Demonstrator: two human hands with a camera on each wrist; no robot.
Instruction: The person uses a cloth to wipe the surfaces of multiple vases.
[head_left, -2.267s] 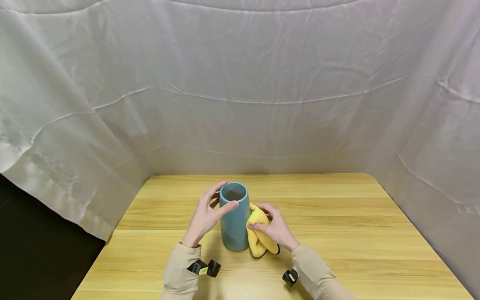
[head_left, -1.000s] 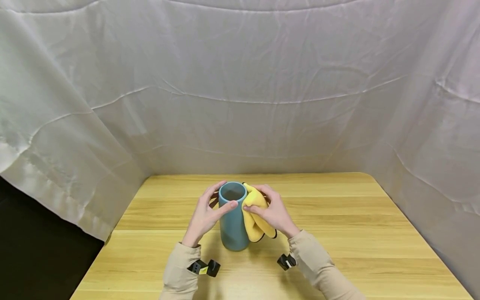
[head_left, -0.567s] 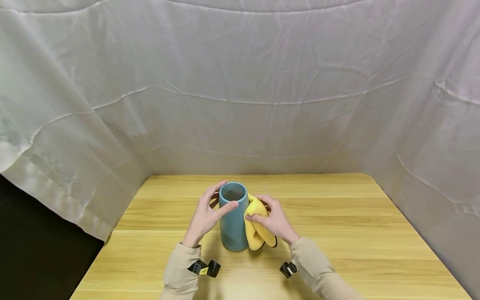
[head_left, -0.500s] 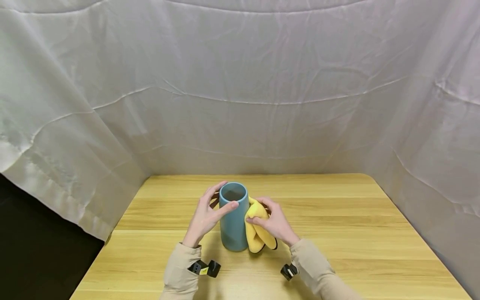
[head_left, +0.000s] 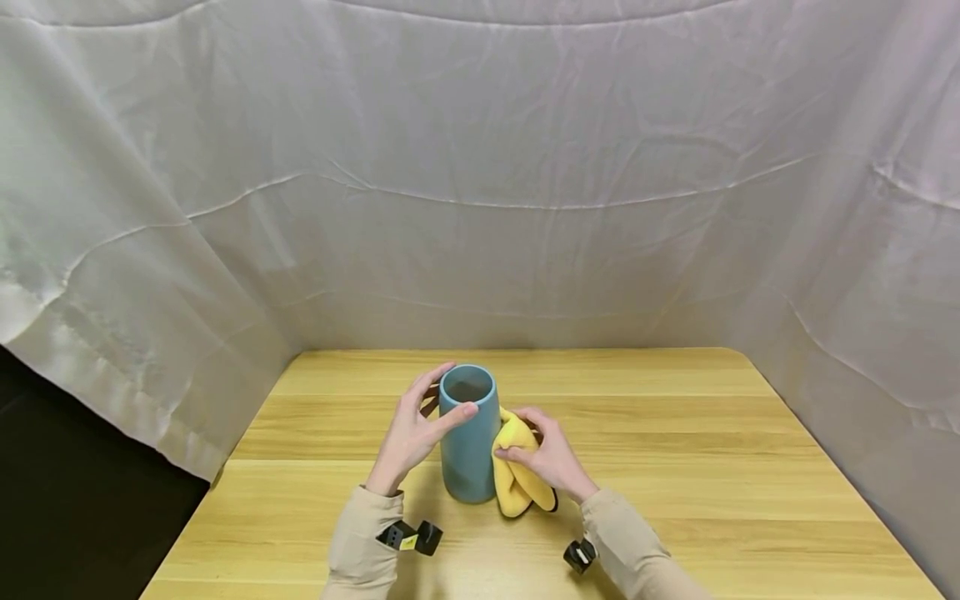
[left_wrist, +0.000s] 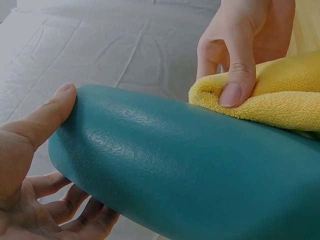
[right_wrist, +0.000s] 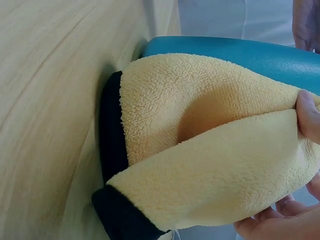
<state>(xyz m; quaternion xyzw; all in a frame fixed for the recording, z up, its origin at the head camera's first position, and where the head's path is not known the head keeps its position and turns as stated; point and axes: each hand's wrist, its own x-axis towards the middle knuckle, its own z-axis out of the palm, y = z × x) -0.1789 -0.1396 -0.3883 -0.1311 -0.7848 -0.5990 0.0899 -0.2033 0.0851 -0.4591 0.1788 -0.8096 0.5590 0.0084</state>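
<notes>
A tall blue-green vase (head_left: 468, 454) stands upright on the table, its round mouth facing up. My left hand (head_left: 411, 429) holds it near the rim, thumb in front and fingers round the far left side. In the left wrist view the thumb (left_wrist: 52, 112) lies along the vase's smooth, glossy surface. On the other side my right hand (head_left: 551, 458) pinches a folded yellow cloth (head_left: 516, 487) between thumb and fingers. This fluffy cloth, edged in dark trim (right_wrist: 114, 130), lies against the vase's right side. Its lower end hangs close to the tabletop; some right fingers are hidden behind it.
The wood-grain table (head_left: 712, 475) stretches out to both sides and behind the vase. Pale grey fabric (head_left: 525, 258) hangs round the back and sides. A dark area (head_left: 75, 492) lies beyond the table's left edge. Each sleeve carries a small black wrist camera (head_left: 429, 537).
Over these frames my right hand and the cloth rise along the vase's right side, then slide back down to a lower place. The left hand and the vase have stayed put.
</notes>
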